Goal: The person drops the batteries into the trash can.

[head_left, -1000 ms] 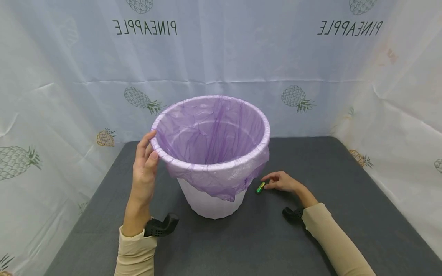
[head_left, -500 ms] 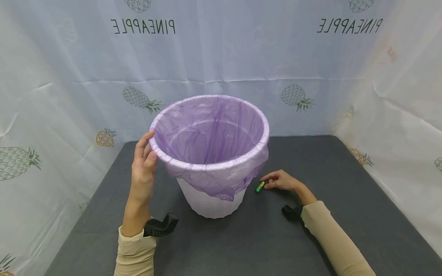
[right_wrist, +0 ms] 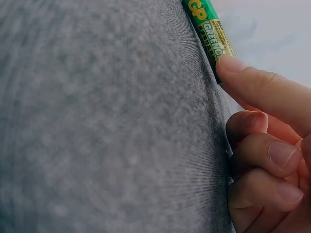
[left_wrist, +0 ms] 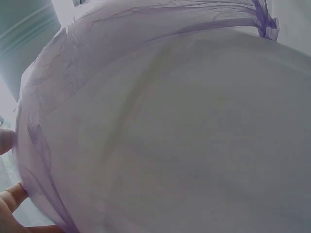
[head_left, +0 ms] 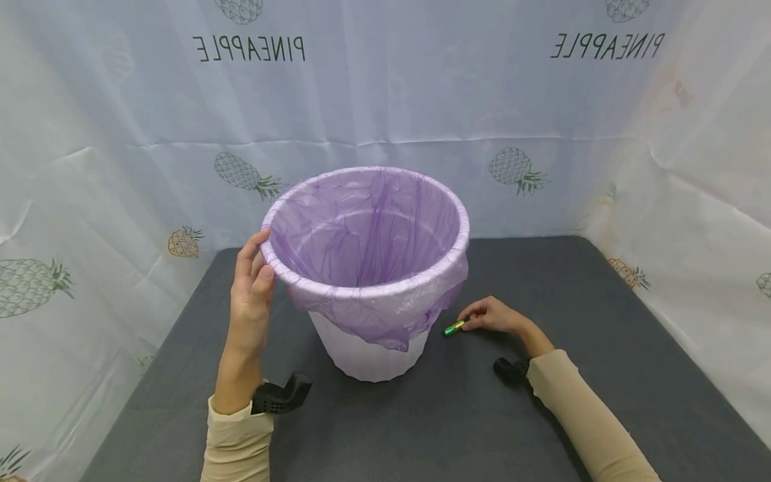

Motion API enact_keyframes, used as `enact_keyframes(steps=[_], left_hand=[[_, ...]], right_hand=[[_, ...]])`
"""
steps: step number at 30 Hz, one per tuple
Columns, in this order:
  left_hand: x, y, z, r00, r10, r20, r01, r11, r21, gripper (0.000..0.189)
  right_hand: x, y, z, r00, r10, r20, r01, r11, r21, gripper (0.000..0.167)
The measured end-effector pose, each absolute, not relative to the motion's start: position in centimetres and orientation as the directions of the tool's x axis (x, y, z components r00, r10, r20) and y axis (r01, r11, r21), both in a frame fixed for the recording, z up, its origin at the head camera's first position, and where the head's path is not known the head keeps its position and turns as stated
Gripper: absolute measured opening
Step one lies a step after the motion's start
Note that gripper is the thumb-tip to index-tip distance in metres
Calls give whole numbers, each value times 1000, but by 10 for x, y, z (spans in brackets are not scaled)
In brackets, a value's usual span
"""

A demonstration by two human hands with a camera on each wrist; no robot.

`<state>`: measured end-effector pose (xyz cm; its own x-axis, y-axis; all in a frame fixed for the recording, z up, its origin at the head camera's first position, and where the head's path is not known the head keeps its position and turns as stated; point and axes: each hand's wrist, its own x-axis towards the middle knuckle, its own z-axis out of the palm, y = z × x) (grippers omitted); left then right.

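Note:
A white bin (head_left: pixel 367 355) stands on the dark table, lined with a thin purple bag (head_left: pixel 376 321) folded over its rim. My left hand (head_left: pixel 249 304) rests spread fingers and thumb against the outside of the rim at the left; in the left wrist view its fingertips (left_wrist: pixel 14 194) touch the bag. To the right of the bin, my right hand (head_left: pixel 492 314) pinches one end of a green and yellow battery (head_left: pixel 454 328) low at the tabletop. The right wrist view shows the thumb on the battery (right_wrist: pixel 209 36), with the other fingers curled below.
The dark grey tabletop (head_left: pixel 385 435) reaches back to a pale curtain (head_left: pixel 385 100) printed with pineapples. More curtain hangs along the left and right sides. Black wrist cameras (head_left: pixel 282 393) jut out beside both wrists.
The battery has swung to a flatter angle, its free end shifting slightly left, and my right fingers have closed on its near end. My left hand and the bin stay in place.

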<state>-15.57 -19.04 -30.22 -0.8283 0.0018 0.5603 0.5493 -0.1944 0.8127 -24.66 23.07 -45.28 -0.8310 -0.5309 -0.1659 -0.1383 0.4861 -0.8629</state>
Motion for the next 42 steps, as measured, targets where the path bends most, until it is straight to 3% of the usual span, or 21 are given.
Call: enact_keyframes(steps=[19, 42], left_hand=[[-155, -190, -302, -831, 1, 556, 545, -192, 816, 47], [-151, -187, -298, -848, -30, 529, 524, -189, 830, 46]], right_hand=[[-243, 238, -451, -836, -534, -128, -152, 450, -880, 27], [-233, 245, -423, -900, -424, -100, -143, 506, -850, 26]])
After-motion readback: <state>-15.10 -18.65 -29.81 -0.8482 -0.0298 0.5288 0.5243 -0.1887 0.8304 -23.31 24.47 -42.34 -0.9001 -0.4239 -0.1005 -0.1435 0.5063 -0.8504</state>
